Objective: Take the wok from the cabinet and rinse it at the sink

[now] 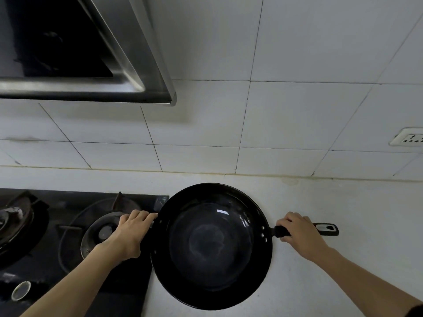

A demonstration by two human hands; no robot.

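Observation:
A black wok (211, 245) is over the white countertop, its left edge just over the hob's right edge; I cannot tell whether it rests there or hangs above. Its long black handle (327, 229) points right. My right hand (299, 234) grips that handle near the bowl. My left hand (131, 232) curls round the small helper handle on the wok's left rim. The inside of the wok holds nothing. No sink or cabinet is in view.
A black gas hob (75, 243) with two burners lies to the left. A steel range hood (91, 65) hangs above it. White tiled wall stands behind, with a power socket (409, 137) at the far right. White countertop (343, 202) extends to the right.

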